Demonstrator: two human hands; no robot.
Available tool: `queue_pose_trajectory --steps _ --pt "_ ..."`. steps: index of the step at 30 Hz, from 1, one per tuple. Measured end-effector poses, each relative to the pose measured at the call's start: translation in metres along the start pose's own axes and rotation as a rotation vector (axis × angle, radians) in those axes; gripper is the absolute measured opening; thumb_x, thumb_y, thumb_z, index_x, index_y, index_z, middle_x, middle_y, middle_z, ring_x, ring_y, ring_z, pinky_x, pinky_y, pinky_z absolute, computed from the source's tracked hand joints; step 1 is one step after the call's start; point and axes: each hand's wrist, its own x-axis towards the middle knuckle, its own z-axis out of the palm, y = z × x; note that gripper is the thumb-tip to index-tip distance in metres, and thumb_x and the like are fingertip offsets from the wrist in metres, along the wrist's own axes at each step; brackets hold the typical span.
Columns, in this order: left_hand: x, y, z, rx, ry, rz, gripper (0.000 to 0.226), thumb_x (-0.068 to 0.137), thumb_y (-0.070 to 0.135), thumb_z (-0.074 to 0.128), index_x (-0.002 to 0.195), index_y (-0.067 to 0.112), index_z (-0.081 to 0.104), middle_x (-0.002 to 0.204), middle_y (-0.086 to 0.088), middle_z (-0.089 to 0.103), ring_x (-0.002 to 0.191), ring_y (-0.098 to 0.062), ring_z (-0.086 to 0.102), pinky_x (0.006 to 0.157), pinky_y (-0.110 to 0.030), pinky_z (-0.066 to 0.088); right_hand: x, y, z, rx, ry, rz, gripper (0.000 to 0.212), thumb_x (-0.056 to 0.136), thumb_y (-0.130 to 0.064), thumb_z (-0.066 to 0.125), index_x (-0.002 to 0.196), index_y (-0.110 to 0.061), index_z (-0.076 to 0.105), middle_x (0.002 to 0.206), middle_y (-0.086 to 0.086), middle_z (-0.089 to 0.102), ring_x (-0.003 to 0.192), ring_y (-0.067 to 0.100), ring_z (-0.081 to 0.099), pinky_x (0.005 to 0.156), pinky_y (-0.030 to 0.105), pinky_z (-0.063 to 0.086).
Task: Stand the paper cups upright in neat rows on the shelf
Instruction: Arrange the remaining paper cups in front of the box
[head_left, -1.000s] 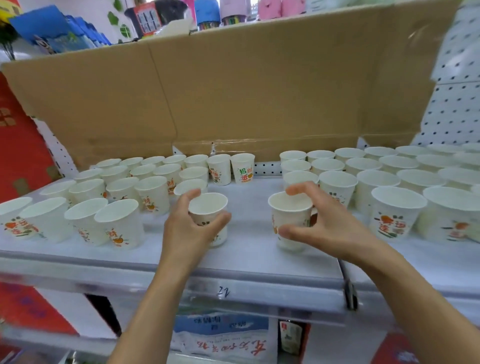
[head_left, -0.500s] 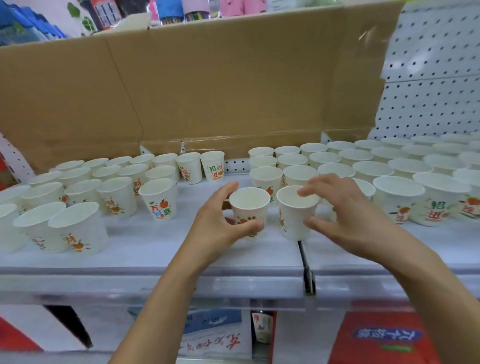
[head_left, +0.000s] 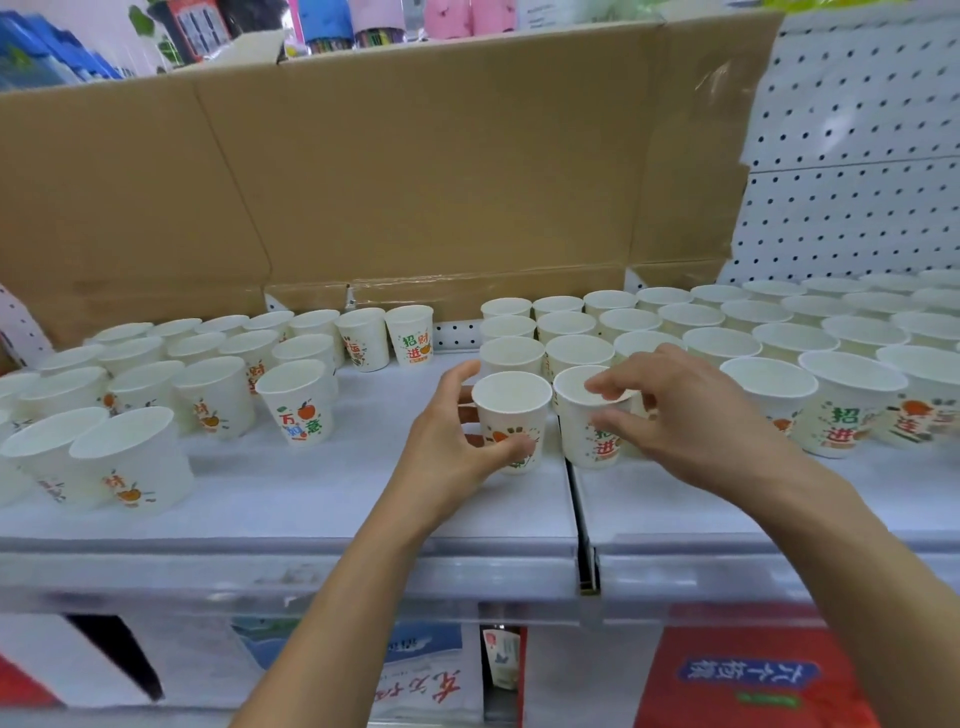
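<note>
1. White shop shelf, two boards butted at a dark seam. Brown cardboard stands along the back, with white pegboard at right.
2. Left group: cups upright, mouths up, in loose slanting rows on the left board. Spacing is uneven.
3. Right block: cups upright in tight rows, running from the seam to the right edge of view and back to the cardboard.
4. Back pair: two printed cups side by side at the foot of the cardboard, between group and block.
5. Left hand: thumb on the near wall and fingers curled round the far side of the left cup, gripping it. Cup is upright on the left board, just beside the seam, in front of the block's first column. Whether its base is down, I cannot tell.
6. Right hand: thumb on the printed wall and forefinger over the rim of the right cup, pinching it. Cup is upright, just right of the seam.
7. Rims of the two held cups lie very close. Contact not resolvable.
8. Lower level: red pack at right, white-and-blue bag at centre.
</note>
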Motion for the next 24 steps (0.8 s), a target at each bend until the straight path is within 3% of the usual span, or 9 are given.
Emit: queue_pose_trajectory --steps 2,5,9,13,16,20,24 --pt "0.0 0.0 0.001 -0.003 0.005 -0.004 0.089 0.071 0.027 0.084 0.142 0.038 0.031 0.118 0.016 0.048 0.096 0.002 0.055 0.075 -0.013 0.046 -0.003 0.006 -0.007 -0.013 0.003 -0.011 0.025 0.087 -0.033 0.066 0.111 -0.037 0.066 0.096 -0.021 0.061 0.083 0.001 0.036 0.076 0.026 0.033" --pt "0.002 0.001 0.002 0.002 0.009 -0.003 0.087 0.071 0.027 0.084 0.141 0.037 0.032 0.119 0.016 0.049 0.096 0.0 0.055 0.072 -0.011 0.045 -0.003 0.004 -0.009 -0.054 -0.018 -0.034 0.019 0.089 -0.027 0.064 0.105 -0.035 0.069 0.08 -0.025 0.047 0.085 0.005 0.038 0.084 0.031 0.038" --pt "0.003 0.003 0.006 0.002 0.004 0.002 0.087 0.071 0.027 0.084 0.142 0.035 0.034 0.122 0.015 0.051 0.098 0.0 0.056 0.08 -0.017 0.048 -0.001 0.0 -0.003 -0.087 -0.016 -0.004 0.02 0.09 -0.028 0.061 0.106 -0.036 0.07 0.095 -0.005 0.06 0.097 0.02 0.05 0.085 0.036 0.041" --pt "0.004 0.004 0.007 0.013 -0.003 -0.003 0.088 0.071 0.027 0.084 0.142 0.035 0.033 0.126 0.011 0.053 0.1 0.0 0.056 0.083 -0.018 0.049 0.0 0.001 0.003 -0.131 0.016 -0.036 0.02 0.09 -0.027 0.062 0.107 -0.03 0.071 0.099 -0.004 0.067 0.095 0.02 0.05 0.079 0.035 0.039" --pt "-0.004 0.004 0.002 0.051 0.013 -0.004 0.089 0.072 0.034 0.082 0.143 0.037 0.029 0.135 0.009 0.051 0.111 -0.007 0.053 0.095 -0.027 0.048 -0.003 -0.001 0.01 -0.129 0.127 -0.099 0.026 0.084 -0.028 0.069 0.109 -0.024 0.071 0.101 0.001 0.067 0.094 0.024 0.054 0.074 0.034 0.037" --pt "-0.032 -0.009 -0.022 0.151 0.149 0.062 0.079 0.078 0.044 0.074 0.144 0.035 0.031 0.136 0.015 0.049 0.117 0.0 0.047 0.102 -0.023 0.042 -0.007 -0.031 0.025 0.031 0.286 -0.196 0.03 0.083 -0.024 0.068 0.112 -0.017 0.068 0.104 0.004 0.063 0.096 0.026 0.055 0.076 0.042 0.047" --pt "-0.062 -0.034 -0.064 0.167 0.475 0.161 0.054 0.083 0.038 0.071 0.131 0.033 0.046 0.126 0.019 0.05 0.119 0.002 0.046 0.102 -0.026 0.042 0.004 -0.09 0.056 0.287 0.136 -0.243 0.039 0.085 -0.028 0.067 0.123 -0.024 0.06 0.115 -0.004 0.059 0.097 0.011 0.053 0.08 0.029 0.047"
